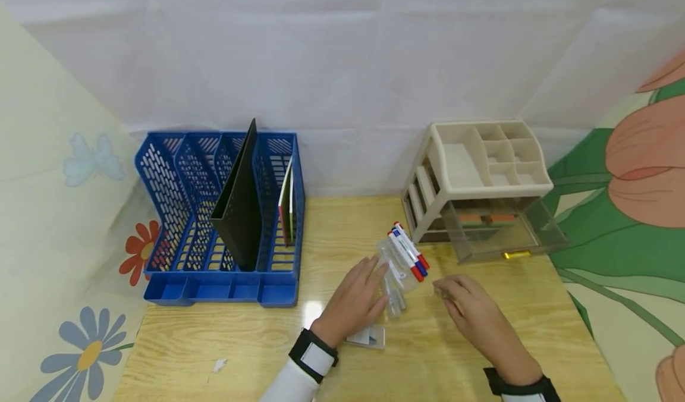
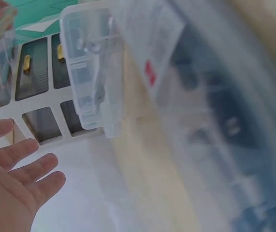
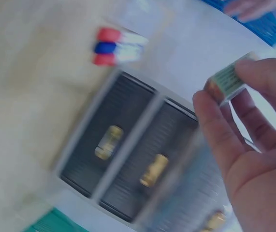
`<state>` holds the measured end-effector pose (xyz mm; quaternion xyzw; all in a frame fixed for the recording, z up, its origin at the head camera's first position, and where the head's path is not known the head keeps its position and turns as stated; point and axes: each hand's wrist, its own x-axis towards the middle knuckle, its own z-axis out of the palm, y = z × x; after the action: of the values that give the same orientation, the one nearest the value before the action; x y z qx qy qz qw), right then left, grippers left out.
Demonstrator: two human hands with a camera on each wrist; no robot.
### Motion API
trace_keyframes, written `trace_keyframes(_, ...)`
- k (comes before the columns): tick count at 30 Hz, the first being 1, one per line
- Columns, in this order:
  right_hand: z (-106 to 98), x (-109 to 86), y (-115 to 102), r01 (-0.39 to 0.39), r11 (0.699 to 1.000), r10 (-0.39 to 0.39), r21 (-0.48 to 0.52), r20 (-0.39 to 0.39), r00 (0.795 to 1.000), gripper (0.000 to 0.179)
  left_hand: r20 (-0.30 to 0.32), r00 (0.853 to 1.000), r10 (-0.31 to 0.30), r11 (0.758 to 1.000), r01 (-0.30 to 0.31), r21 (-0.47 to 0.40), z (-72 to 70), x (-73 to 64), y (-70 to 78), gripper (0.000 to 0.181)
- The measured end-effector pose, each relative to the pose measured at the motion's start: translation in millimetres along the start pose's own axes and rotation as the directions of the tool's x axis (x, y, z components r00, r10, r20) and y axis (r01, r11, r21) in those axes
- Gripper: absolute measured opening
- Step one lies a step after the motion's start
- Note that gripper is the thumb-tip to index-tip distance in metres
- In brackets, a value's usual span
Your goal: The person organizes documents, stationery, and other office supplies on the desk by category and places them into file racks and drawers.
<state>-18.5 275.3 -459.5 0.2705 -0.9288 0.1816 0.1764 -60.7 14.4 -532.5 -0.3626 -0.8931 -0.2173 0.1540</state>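
Observation:
My right hand is over the right part of the table, pinching a small box with a green printed label between thumb and fingers. Spread and holding nothing, my left hand hovers by a clear plastic case at mid-table. Red and blue capped markers lie on another clear case just beyond it. Partly hidden under my left wrist is a flat clear box. In the left wrist view, a clear box fills the right side, blurred and close.
A beige desk organizer stands at the back right, its top clear drawer pulled out. The blue file rack at left holds a black folder and thin booklets. A white scrap lies near the front.

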Motion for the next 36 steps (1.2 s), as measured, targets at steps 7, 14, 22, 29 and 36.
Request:
trace_keyframes(7,-40.6,17.8,-11.4,0.062,0.998,-0.059,0.017,-0.153,0.986,0.049,0.003,0.999,0.054,0.998,-0.054,0.021,-10.2,13.6,-0.3,0.059)
trace_keyframes(14,-74.8,40.9,-2.6,0.104,0.993,-0.112,-0.047,-0.199,0.974,0.049,-0.017,0.991,0.132,0.987,-0.13,0.097,-17.6,27.6,0.1,0.062)
trace_keyframes(22,-101.5,69.7,38.8,0.151,0.977,-0.165,-0.148,-0.09,0.982,0.027,0.058,0.981,0.188,0.969,-0.194,0.15,-25.9,37.9,0.9,0.061)
trace_keyframes(29,-95.6,88.5,65.3,0.147,0.977,-0.123,-0.157,0.15,0.981,0.059,0.089,0.97,0.225,0.956,-0.237,0.172,-29.9,41.7,0.6,0.062)
trace_keyframes(36,-84.9,100.3,76.8,0.072,0.99,-0.026,-0.123,0.344,0.939,0.048,0.121,0.969,0.213,0.956,-0.233,0.179,-31.0,42.4,-1.0,0.064)
